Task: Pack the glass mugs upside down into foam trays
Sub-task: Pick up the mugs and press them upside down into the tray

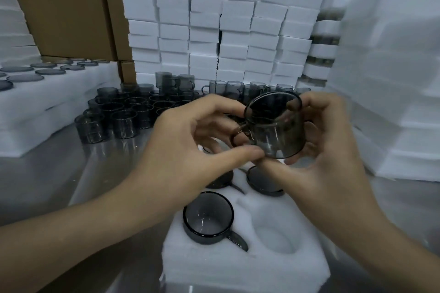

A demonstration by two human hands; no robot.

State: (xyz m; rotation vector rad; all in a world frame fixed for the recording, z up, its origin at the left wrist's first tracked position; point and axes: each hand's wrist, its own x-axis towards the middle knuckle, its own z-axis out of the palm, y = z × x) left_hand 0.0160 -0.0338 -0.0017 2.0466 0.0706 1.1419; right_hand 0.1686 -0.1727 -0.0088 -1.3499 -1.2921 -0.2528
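Both bare forearms reaching forward from the lower corners, left hand (190,135) curling in from the left with thumb extending rightward, right hand (326,140) cupping from the right, thumbs seemingly touching, fingers partly hidden, pinching a mug (273,126).

Both hands hold one smoky glass mug (273,126) above the foam tray (238,266): the left hand (190,147) near its handle, the right hand (326,147) around its body. Three mugs already sit upside down in the tray.

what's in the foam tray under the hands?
The foam tray holds three smoked-glass mugs upside down; one near-right pocket is empty. The hands and the held mug cover its far end.
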